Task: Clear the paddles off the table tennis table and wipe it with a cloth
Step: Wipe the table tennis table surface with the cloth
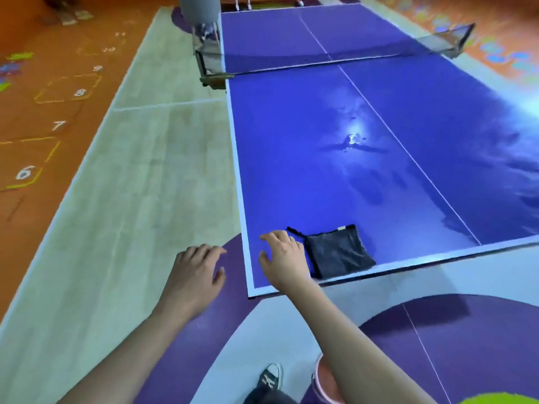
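Note:
A blue table tennis table (pixel 335 170) fills the upper right of the head view, its near corner just in front of me. A dark grey cloth (pixel 339 252) with a black loop lies flat near the table's front edge. My right hand (pixel 284 259) hovers over the near left corner, fingers spread and relaxed, just left of the cloth and holding nothing. My left hand (pixel 194 272) hangs off the table's left side over the floor, fingers loosely bent, empty. No paddles show on the table top.
The net (pixel 335 58) spans the table's middle, with clamps at both ends. A pink bucket (pixel 323 380) stands on the floor under my right forearm, beside my shoe (pixel 269 377). Numbered hopscotch squares mark the orange floor at left. Glare patches shine on the table.

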Action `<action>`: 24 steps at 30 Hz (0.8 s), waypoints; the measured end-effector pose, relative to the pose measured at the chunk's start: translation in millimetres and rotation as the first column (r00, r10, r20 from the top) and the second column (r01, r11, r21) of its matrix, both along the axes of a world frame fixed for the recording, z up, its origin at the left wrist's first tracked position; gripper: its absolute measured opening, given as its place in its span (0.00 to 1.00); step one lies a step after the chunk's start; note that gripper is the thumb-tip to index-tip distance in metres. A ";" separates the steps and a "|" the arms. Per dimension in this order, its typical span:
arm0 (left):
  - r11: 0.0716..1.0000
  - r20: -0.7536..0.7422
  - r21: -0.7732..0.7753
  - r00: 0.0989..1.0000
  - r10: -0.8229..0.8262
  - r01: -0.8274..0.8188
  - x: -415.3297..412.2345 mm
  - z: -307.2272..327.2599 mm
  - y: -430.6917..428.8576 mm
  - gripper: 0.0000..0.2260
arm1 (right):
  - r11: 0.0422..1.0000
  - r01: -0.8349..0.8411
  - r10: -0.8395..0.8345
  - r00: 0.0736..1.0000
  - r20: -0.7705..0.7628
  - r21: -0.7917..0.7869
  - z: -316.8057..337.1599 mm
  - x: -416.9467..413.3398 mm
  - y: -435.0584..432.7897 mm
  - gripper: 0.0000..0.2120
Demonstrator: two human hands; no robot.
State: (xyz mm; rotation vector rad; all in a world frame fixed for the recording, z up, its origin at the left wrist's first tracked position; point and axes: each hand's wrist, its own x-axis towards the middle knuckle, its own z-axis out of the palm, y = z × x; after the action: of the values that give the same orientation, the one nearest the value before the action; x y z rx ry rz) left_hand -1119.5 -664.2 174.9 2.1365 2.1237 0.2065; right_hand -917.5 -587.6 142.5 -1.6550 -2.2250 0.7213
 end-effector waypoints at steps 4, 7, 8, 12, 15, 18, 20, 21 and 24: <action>0.993 -0.003 -0.004 0.993 -0.114 0.114 8.4 3.8 73.3 0.23 | 0.991 0.132 -0.132 0.991 0.018 -0.013 -4.0 22.6 47.0 0.19; 0.975 0.019 -0.017 0.975 -0.223 0.223 25.7 -4.5 113.8 0.24 | 0.969 0.245 -0.244 0.970 0.019 -0.039 -13.1 46.4 59.9 0.18; 0.963 0.028 -0.025 0.964 -0.266 0.267 33.3 -8.1 129.4 0.24 | 0.955 0.293 -0.293 0.956 0.025 -0.040 -17.0 55.7 64.6 0.18; 0.886 0.026 -0.055 0.888 -0.459 0.460 65.3 -27.8 188.7 0.22 | 0.857 0.511 -0.509 0.859 0.054 -0.058 -33.0 87.6 79.0 0.18; 0.788 0.030 -0.093 0.793 -0.609 0.608 89.0 -47.0 226.5 0.18 | 0.750 0.654 -0.646 0.757 0.101 -0.101 -50.1 100.4 88.2 0.20; 0.669 0.051 -0.139 0.680 -0.732 0.730 101.6 -62.5 261.1 0.18 | 0.651 0.750 -0.737 0.661 0.142 -0.115 -68.4 98.3 98.8 0.19; 0.581 0.053 -0.152 0.593 -0.803 0.800 104.3 -72.7 286.3 0.18 | 0.565 0.817 -0.803 0.577 0.151 -0.121 -78.3 91.6 110.0 0.19; 0.546 0.053 -0.157 0.559 -0.827 0.823 104.7 -78.3 299.1 0.18 | 0.517 0.848 -0.835 0.530 0.150 -0.117 -83.7 87.2 115.3 0.20; 0.463 0.080 -0.167 0.480 -0.874 0.871 105.4 -99.6 332.6 0.18 | 0.351 0.935 -0.927 0.355 0.117 -0.058 -103.3 74.8 127.5 0.25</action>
State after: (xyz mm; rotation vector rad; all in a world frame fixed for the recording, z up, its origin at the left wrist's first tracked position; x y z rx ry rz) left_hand -1014.1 -331.6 75.3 2.7548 0.7114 -0.1257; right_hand -842.7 -460.1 39.3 -2.5795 -0.8327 0.4268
